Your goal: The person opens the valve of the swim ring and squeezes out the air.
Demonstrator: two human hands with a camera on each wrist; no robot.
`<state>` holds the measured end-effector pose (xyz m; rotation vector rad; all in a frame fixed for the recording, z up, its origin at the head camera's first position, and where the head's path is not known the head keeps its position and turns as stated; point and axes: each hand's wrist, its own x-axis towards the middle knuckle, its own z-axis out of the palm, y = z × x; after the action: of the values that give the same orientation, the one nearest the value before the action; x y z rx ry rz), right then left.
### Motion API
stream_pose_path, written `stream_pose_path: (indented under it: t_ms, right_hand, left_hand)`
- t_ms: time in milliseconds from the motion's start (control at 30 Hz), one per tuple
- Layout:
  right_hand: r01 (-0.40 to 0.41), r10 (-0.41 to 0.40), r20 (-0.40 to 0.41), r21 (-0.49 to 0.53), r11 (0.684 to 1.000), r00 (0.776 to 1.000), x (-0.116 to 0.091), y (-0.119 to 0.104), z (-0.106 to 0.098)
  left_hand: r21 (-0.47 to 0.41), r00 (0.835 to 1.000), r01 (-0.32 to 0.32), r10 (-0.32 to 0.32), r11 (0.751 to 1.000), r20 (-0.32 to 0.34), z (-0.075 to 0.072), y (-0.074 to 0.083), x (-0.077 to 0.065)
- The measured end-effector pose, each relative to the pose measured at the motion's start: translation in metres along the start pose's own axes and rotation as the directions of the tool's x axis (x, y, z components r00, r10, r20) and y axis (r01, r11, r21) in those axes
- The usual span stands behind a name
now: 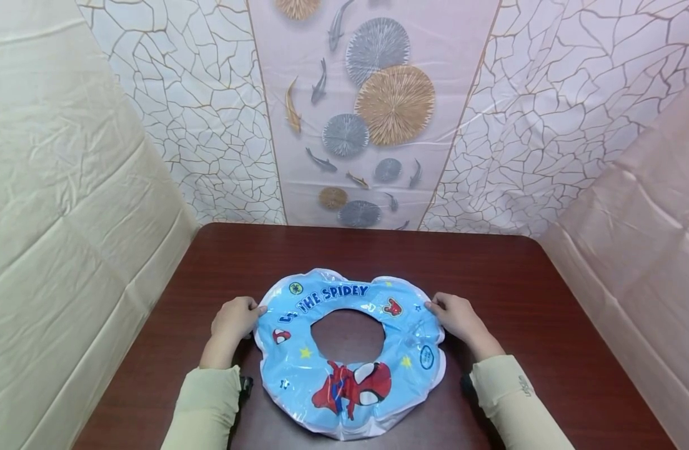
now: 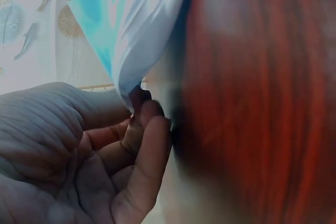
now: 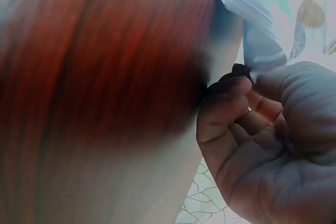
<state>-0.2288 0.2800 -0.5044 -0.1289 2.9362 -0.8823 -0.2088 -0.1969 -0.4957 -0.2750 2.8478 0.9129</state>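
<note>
A light-blue inflatable swim ring with a Spidey print, white edges and a round hole in its middle lies over the table, looking soft and wrinkled. My left hand pinches its left edge between thumb and curled fingers. On the opposite side my right hand pinches the right edge the same way. In the left wrist view the ring's white underside comes down to a point between the left thumb and fingers. The right wrist view has the ring's pale edge running into the right fingertips. A clear valve shows on the ring's right part.
The dark red-brown wooden table extends on all sides of the ring. Behind it hangs a patterned cloth with fish and round motifs. Pale cloth walls close off both sides. A dark band sits at the left wrist.
</note>
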Motion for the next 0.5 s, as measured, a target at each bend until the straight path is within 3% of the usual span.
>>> stream_pose_path:
  t_ms: [167,333,500]
  right_hand:
    - [-0.074,0.073,0.047,0.014,0.997,0.996,-0.007,-0.002,-0.006]
    - [-0.164,0.147,0.146,0.111,0.980,0.978,-0.023,-0.009,-0.015]
    - [-0.169,0.127,0.211,0.196,0.966,0.969,-0.037,-0.011,-0.018]
  left_hand:
    - [-0.114,0.999,0.022,-0.017,0.993,0.046,-0.004,-0.004,-0.007]
    - [-0.188,0.985,0.056,-0.024,0.981,0.169,-0.016,-0.007,-0.026]
    - [-0.237,0.967,0.073,-0.011,0.969,0.254,-0.019,-0.009,-0.044]
